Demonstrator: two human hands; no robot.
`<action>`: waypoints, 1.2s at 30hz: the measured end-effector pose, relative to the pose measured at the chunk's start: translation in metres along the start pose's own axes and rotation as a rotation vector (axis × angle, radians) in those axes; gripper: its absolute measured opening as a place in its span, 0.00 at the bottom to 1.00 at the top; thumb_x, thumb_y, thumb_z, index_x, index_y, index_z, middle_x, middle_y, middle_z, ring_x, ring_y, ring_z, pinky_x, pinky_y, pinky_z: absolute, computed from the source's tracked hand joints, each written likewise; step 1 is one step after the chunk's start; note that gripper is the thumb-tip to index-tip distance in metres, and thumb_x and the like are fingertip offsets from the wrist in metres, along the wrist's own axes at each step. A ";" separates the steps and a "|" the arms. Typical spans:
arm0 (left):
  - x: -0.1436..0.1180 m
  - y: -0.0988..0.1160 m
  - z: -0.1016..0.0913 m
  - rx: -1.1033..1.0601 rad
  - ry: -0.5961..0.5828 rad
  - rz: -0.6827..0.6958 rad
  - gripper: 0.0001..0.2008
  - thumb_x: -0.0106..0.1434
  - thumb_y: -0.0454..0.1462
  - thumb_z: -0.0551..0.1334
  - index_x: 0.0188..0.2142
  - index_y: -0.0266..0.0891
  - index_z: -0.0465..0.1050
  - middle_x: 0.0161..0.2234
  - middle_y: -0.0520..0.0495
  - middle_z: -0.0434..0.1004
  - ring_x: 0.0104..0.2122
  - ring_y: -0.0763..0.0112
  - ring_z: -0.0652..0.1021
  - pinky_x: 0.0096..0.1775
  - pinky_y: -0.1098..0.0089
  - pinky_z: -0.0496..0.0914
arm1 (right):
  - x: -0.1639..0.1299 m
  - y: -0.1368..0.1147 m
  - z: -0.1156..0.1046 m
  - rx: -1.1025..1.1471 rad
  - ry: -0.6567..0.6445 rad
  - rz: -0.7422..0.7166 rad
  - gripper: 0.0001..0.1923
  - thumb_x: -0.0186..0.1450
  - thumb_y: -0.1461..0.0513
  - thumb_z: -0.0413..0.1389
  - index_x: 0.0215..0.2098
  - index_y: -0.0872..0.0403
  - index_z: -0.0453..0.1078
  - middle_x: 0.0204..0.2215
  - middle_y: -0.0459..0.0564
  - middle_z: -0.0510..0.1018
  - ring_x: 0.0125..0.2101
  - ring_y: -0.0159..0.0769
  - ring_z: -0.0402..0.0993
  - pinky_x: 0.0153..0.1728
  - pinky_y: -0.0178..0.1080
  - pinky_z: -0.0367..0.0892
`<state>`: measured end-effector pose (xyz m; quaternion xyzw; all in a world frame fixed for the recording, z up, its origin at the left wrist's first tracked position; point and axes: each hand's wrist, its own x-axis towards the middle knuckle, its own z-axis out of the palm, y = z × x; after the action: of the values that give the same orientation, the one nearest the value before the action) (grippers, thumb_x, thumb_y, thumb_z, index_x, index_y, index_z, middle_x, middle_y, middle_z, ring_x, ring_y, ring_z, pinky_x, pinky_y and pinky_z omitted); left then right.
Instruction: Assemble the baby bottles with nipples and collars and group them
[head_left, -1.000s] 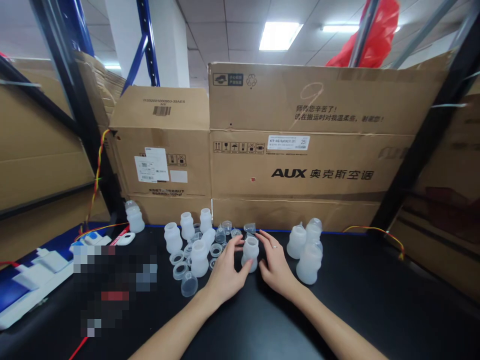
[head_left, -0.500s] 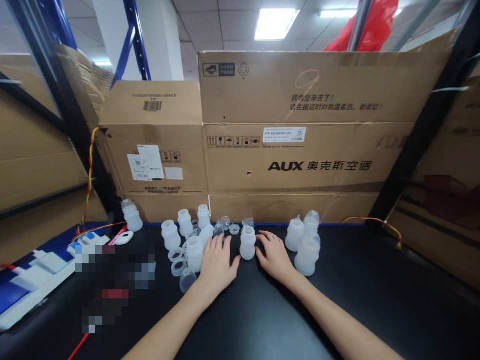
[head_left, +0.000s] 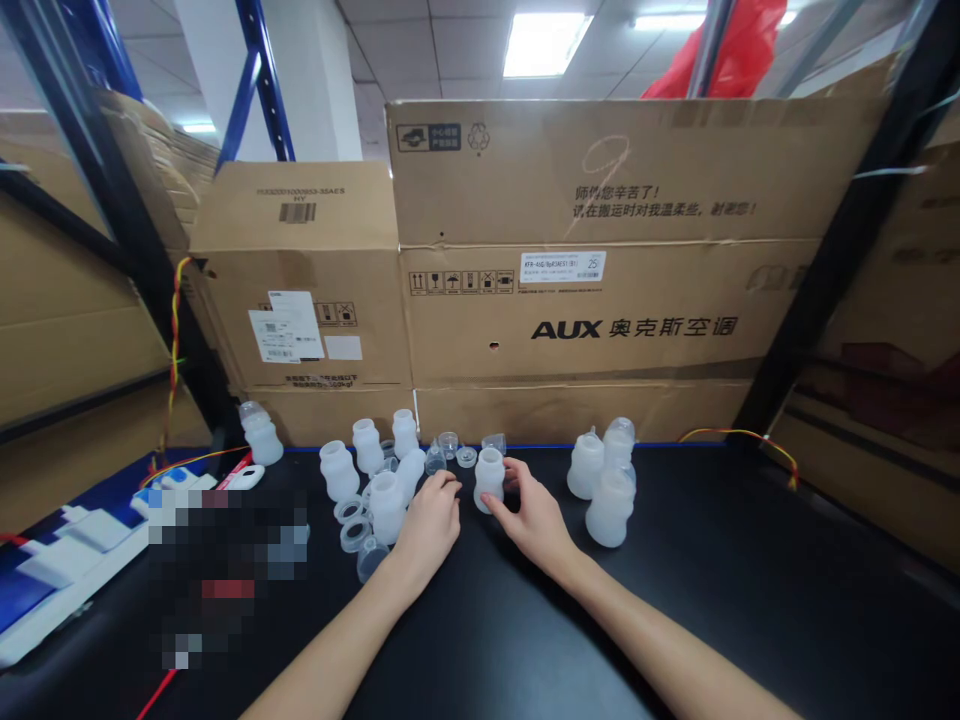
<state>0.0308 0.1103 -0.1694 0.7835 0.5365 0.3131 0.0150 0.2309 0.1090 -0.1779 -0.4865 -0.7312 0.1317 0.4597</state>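
An uncapped, frosted baby bottle [head_left: 490, 468] stands upright on the black table. My right hand [head_left: 529, 510] is closed round its right side, thumb in front and fingers partly hidden behind. To the left, my left hand [head_left: 433, 522] has its fingers curled together; what they hold, if anything, is hidden. Close to that hand are another open bottle [head_left: 387, 508], a tilted bottle [head_left: 410, 474], clear rings [head_left: 355, 534] and a clear cap [head_left: 372, 558]. Several small clear parts, among them a cap [head_left: 448, 444] and a ring [head_left: 466, 457], lie behind the hands.
Three bottles with tops, one of them in front [head_left: 610, 508], stand grouped at the right. More open bottles [head_left: 340, 471] are at the left, and a capped bottle [head_left: 260, 434] is farther left. A power strip [head_left: 67, 585] runs along the left side. Cardboard [head_left: 600, 330] walls the back.
My right hand has moved onto the standing bottle, its thumb now across the front. My left hand's spread fingers have curled in, away from that bottle. The view has shifted slightly.
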 end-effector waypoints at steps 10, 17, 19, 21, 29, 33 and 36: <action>0.002 0.004 -0.002 -0.287 0.137 0.107 0.12 0.63 0.26 0.59 0.37 0.40 0.80 0.43 0.46 0.81 0.45 0.65 0.80 0.51 0.62 0.76 | 0.005 0.019 0.000 -0.155 0.320 0.035 0.34 0.69 0.54 0.55 0.67 0.61 0.53 0.60 0.66 0.66 0.60 0.53 0.65 0.59 0.55 0.64; -0.009 0.024 -0.005 -0.431 0.094 0.297 0.12 0.64 0.26 0.61 0.39 0.42 0.81 0.43 0.47 0.81 0.44 0.70 0.81 0.48 0.70 0.76 | -0.006 -0.009 -0.007 -0.073 0.197 -0.249 0.16 0.71 0.65 0.48 0.54 0.51 0.69 0.58 0.56 0.65 0.56 0.44 0.66 0.57 0.49 0.65; -0.009 0.026 -0.006 -0.455 0.102 0.306 0.13 0.63 0.25 0.61 0.37 0.42 0.81 0.42 0.47 0.81 0.43 0.71 0.81 0.47 0.71 0.76 | -0.011 -0.016 -0.006 -0.052 0.148 -0.272 0.14 0.70 0.66 0.49 0.50 0.50 0.71 0.55 0.54 0.67 0.53 0.43 0.67 0.54 0.47 0.67; -0.008 0.026 -0.006 -0.479 0.122 0.301 0.12 0.62 0.25 0.61 0.36 0.42 0.81 0.40 0.48 0.81 0.42 0.71 0.81 0.46 0.71 0.77 | -0.013 -0.021 -0.006 -0.023 0.096 -0.281 0.14 0.69 0.67 0.50 0.49 0.50 0.71 0.51 0.53 0.70 0.49 0.41 0.69 0.51 0.45 0.67; -0.007 0.025 -0.007 -0.542 0.189 0.234 0.10 0.63 0.28 0.63 0.33 0.42 0.81 0.38 0.48 0.82 0.39 0.70 0.82 0.44 0.71 0.78 | -0.012 -0.022 -0.013 0.179 -0.120 -0.302 0.19 0.66 0.69 0.52 0.55 0.51 0.66 0.49 0.51 0.72 0.47 0.36 0.71 0.51 0.38 0.69; -0.006 0.027 -0.007 -0.636 0.189 0.151 0.09 0.62 0.28 0.63 0.31 0.42 0.80 0.38 0.47 0.80 0.38 0.70 0.82 0.43 0.70 0.79 | -0.010 -0.019 -0.010 0.240 -0.153 -0.334 0.24 0.66 0.70 0.51 0.60 0.50 0.63 0.51 0.51 0.70 0.51 0.34 0.70 0.55 0.38 0.68; -0.006 0.029 -0.007 -0.771 0.182 0.044 0.04 0.62 0.33 0.65 0.35 0.41 0.80 0.46 0.45 0.76 0.38 0.71 0.81 0.39 0.70 0.81 | -0.009 -0.015 -0.006 0.267 -0.111 -0.299 0.23 0.68 0.69 0.50 0.60 0.50 0.62 0.51 0.52 0.71 0.50 0.35 0.71 0.55 0.39 0.68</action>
<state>0.0501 0.0907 -0.1561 0.7007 0.3620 0.5600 0.2536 0.2280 0.0925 -0.1702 -0.2994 -0.7955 0.1845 0.4933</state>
